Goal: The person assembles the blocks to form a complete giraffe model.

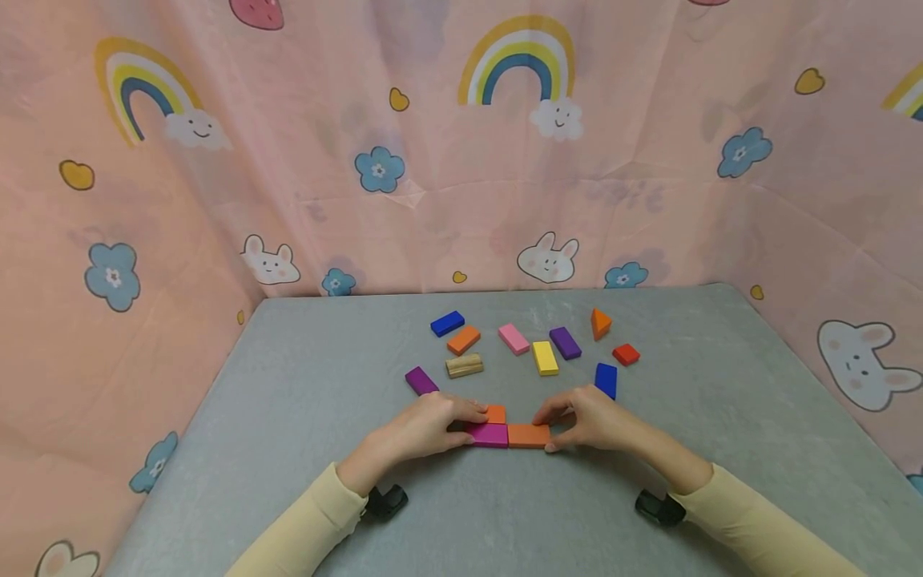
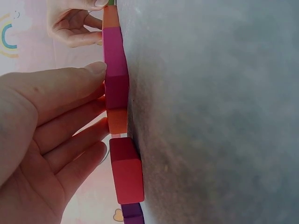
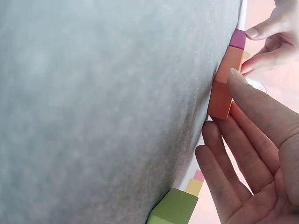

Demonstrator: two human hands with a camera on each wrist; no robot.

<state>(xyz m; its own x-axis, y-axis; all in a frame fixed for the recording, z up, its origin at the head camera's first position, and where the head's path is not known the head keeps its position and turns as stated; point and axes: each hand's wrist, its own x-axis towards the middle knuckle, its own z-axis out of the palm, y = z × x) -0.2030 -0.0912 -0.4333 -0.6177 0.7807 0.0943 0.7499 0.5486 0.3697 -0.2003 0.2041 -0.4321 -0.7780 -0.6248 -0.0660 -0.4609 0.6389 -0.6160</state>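
Observation:
A magenta block (image 1: 490, 436) and an orange block (image 1: 529, 436) lie end to end on the grey table, meeting at their short sides. Behind the magenta one lies another orange block (image 1: 496, 413). My left hand (image 1: 431, 423) holds the magenta block's left part, thumb (image 2: 96, 68) on its near edge and fingers reaching to the orange block behind. The right hand (image 1: 593, 415) pinches the right end of the front orange block between thumb (image 3: 238, 76) and fingers. Beside my left fingers stands a red block (image 2: 127, 170), hidden from the head view.
Purple (image 1: 421, 381), wooden (image 1: 465, 366), yellow (image 1: 545, 358) and blue (image 1: 606, 380) blocks lie beyond the hands, among several others. A green block (image 3: 175, 206) sits near the right hand. A pink patterned curtain (image 1: 433, 224) borders the table's back.

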